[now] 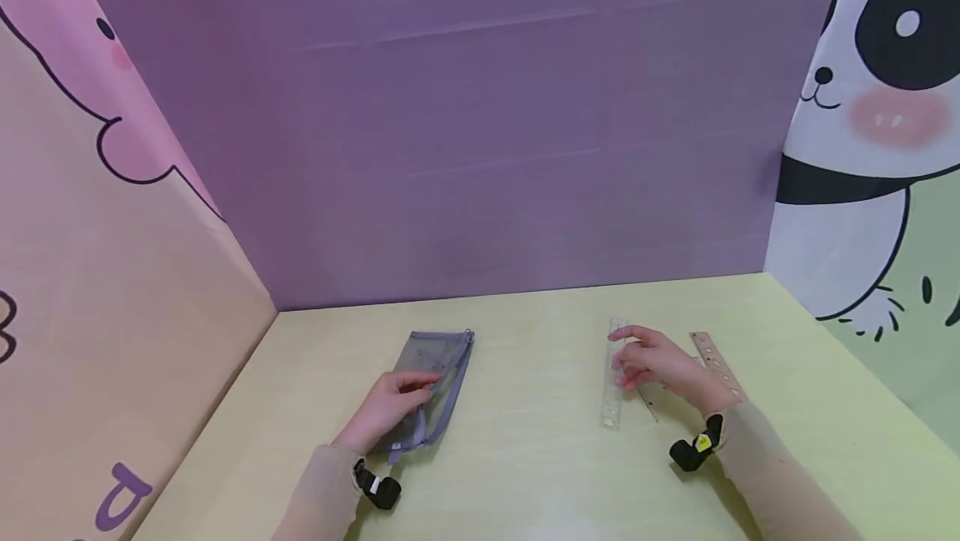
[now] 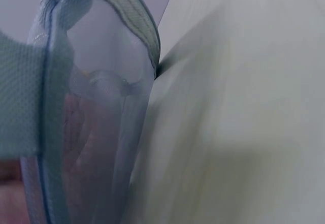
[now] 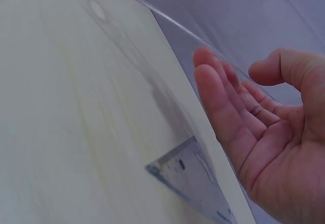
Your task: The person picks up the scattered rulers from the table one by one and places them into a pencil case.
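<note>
Pale-yellow bench (image 1: pixel 525 474), purple backdrop (image 1: pixel 480 132). At bench left, my left grip (image 1: pixel 386 406) pinches a grey-lavender mesh zip pouch (image 1: pixel 427 348); right grip (image 1: pixel 663 363) at clear plastic ruler (image 1: pixel 611 409), can't tell if pinching.

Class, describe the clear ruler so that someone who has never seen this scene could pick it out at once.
On the pale yellow table, go to the right half, to the right hand. Partly covered by that hand is the clear ruler, narrow and straight. Unlike the pinkish strip farther right, it is see-through and colourless.
</note>
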`<state>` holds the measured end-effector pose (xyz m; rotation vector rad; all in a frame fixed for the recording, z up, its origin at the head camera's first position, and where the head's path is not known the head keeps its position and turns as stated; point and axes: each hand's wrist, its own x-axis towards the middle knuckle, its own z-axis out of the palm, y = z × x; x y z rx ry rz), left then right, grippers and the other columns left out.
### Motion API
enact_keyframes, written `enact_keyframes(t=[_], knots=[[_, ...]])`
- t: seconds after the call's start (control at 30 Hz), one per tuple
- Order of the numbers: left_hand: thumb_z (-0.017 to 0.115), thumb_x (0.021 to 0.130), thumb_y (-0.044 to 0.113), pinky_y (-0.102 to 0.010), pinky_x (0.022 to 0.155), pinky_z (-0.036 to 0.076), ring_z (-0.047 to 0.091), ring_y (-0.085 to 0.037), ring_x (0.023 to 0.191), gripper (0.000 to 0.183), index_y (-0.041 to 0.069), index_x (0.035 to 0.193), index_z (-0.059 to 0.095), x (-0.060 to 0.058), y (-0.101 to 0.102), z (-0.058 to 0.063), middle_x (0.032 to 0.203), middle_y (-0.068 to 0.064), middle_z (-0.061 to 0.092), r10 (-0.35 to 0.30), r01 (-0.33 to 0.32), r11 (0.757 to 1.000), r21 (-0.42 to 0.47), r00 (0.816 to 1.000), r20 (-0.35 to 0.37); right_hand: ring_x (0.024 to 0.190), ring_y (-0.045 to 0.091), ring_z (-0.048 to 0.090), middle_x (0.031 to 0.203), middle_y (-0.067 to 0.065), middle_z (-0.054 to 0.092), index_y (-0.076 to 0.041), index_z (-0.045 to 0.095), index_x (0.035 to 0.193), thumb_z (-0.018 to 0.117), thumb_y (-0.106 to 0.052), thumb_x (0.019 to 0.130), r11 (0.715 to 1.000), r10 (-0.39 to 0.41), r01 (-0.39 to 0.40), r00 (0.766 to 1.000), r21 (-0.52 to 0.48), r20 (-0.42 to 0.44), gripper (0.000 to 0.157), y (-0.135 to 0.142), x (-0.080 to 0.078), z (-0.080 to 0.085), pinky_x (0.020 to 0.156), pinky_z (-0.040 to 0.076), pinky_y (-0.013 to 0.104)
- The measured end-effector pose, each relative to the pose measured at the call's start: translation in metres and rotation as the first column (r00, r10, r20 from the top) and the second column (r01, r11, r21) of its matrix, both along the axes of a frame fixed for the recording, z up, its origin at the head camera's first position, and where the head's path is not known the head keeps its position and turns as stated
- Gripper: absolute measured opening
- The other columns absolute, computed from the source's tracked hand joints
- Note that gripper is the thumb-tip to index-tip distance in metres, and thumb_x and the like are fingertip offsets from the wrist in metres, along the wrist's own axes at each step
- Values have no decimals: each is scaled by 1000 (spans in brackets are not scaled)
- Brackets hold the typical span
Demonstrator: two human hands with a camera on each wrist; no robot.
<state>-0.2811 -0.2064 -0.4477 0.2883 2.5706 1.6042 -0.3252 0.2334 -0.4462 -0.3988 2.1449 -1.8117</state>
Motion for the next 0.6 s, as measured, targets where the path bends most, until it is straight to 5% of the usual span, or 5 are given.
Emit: enact_keyframes(t=[0.6], knots=[[63, 91, 12, -26, 58, 40, 53, -15, 73, 32, 3, 121, 67, -1, -1, 1, 102, -8, 67, 4, -4, 1000, -6, 1000, -10, 72, 24, 65, 91, 14, 58, 11, 40, 128, 50, -4, 96, 1000, -26, 27, 1000, -14, 17, 37, -2, -2, 1, 67, 56, 37]])
